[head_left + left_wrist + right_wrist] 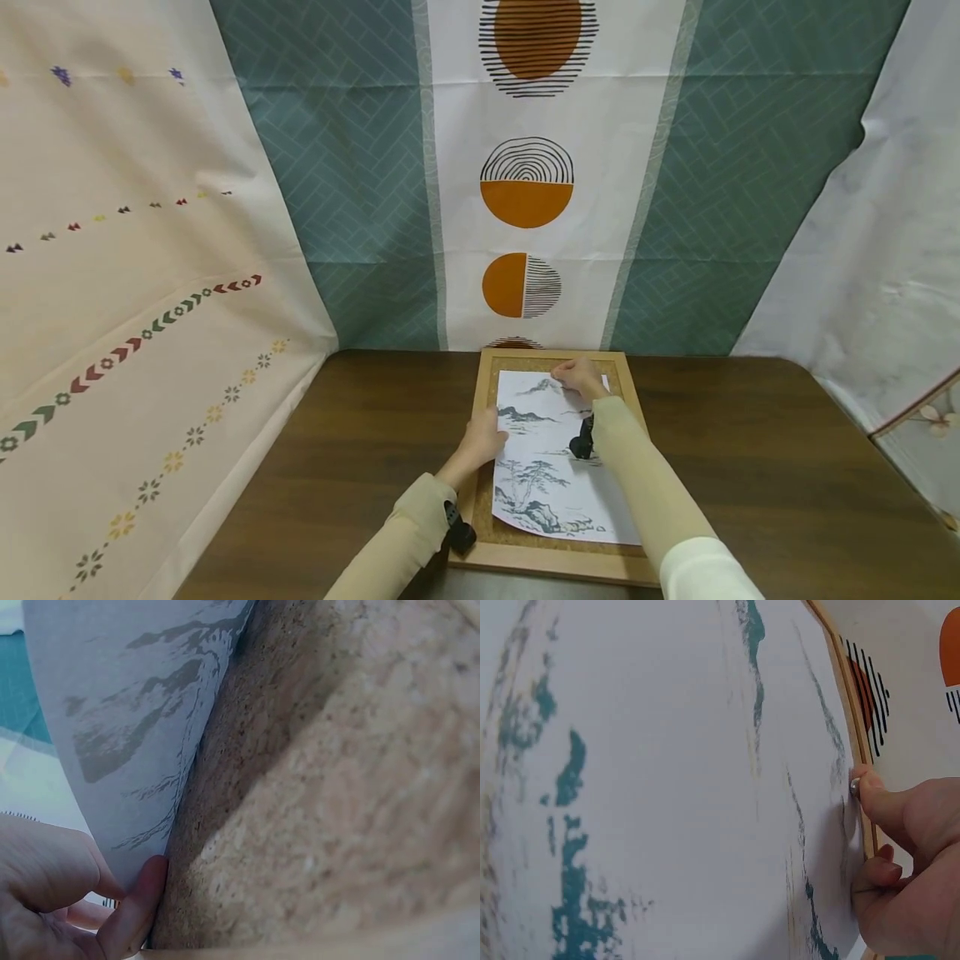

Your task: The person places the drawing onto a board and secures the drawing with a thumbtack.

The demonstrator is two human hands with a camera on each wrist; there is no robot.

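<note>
A sheet of paper point(536, 467) printed with an ink landscape lies on a wood-framed corkboard point(483, 533). My left hand point(482, 437) is at the board's left side, its thumb point(146, 892) touching the paper's left edge in the left wrist view. Its other fingers are partly hidden. Near the top of the sheet, my right hand point(581, 379) pinches a small, shiny, round-headed pushpin point(856, 787) between thumb and finger, against the paper's top edge. Whether the pin's point is in the cork is hidden.
The corkboard lies on a dark brown wooden table point(360, 433), its far end near a hanging cloth point(457, 250) with orange circles and green side panels. A patterned cream cloth point(150, 333) borders the left side, and a white cloth point(862, 275) the right.
</note>
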